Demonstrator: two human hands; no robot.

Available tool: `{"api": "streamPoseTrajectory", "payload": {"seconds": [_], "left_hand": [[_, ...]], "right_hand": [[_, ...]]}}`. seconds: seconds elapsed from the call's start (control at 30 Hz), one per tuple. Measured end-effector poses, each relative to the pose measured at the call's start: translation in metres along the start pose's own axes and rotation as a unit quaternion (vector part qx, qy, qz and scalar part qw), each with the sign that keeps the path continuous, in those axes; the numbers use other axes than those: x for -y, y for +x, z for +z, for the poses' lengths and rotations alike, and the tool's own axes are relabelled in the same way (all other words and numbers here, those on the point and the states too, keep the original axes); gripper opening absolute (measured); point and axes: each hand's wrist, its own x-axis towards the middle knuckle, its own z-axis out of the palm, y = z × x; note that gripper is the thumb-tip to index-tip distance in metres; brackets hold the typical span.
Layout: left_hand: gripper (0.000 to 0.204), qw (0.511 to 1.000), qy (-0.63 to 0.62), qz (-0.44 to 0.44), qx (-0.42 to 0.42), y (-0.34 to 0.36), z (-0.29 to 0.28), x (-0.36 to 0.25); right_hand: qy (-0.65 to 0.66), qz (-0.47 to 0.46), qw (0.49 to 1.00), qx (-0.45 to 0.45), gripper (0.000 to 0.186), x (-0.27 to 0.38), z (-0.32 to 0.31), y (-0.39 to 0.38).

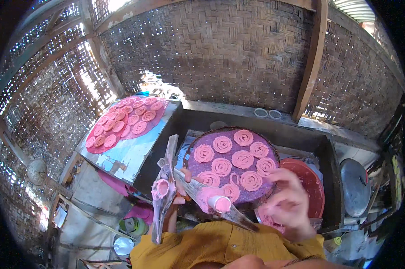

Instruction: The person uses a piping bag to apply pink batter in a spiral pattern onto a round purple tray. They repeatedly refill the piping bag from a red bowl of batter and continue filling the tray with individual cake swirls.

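My left hand (181,177) is closed round a two-armed wooden press smeared with pink dough. One arm of the press (191,187) ends in a white-rimmed tube (220,204) packed with dough; the other carries a ring-shaped fitting (162,187). Beneath its tube end, a strand of dough curls onto a round tray (198,167) covered in purple cloth. Several flat pink dough spirals (243,159) lie on that cloth. My right hand (292,201), blurred by motion, hovers right of the tray over a small container of pink dough (272,219). Whether its fingers hold dough is unclear.
A red basin (312,184) sits behind my right hand, within a dark trough (330,179). At left, several more spirals (140,128) rest on pink cloth on a pale-blue board (133,154). A metal lid (355,186) stands at right, and two rings (267,113) lie on the back ledge.
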Motion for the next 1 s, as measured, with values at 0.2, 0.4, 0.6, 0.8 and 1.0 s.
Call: {"api": "streamPoseTrajectory", "payload": {"seconds": [0.2, 0.4, 0.6, 0.8, 1.0], "left_hand": [[0.038, 0.986, 0.033, 0.024, -0.164, -0.016, -0.038, 0.007], [0.053, 0.927, 0.265, 0.109, -0.241, -0.029, -0.095, -0.003], [0.041, 0.850, 0.483, 0.188, -0.098, -0.007, -0.123, -0.028], [0.034, 0.853, 0.469, 0.179, -0.144, 0.012, -0.105, -0.021], [0.026, 0.841, 0.477, 0.163, -0.196, 0.013, -0.092, -0.030]], "right_hand": [[-0.087, 0.186, 0.908, -0.366, 0.004, -0.001, -0.090, -0.087], [-0.193, 0.239, 0.731, -0.609, 0.009, 0.025, -0.155, -0.231], [-0.158, 0.400, 0.583, -0.689, 0.020, 0.011, -0.149, -0.319], [0.008, 0.419, 0.508, -0.753, 0.042, -0.053, -0.148, -0.363], [-0.024, 0.381, 0.468, -0.797, 0.071, -0.092, -0.169, -0.359]]}}
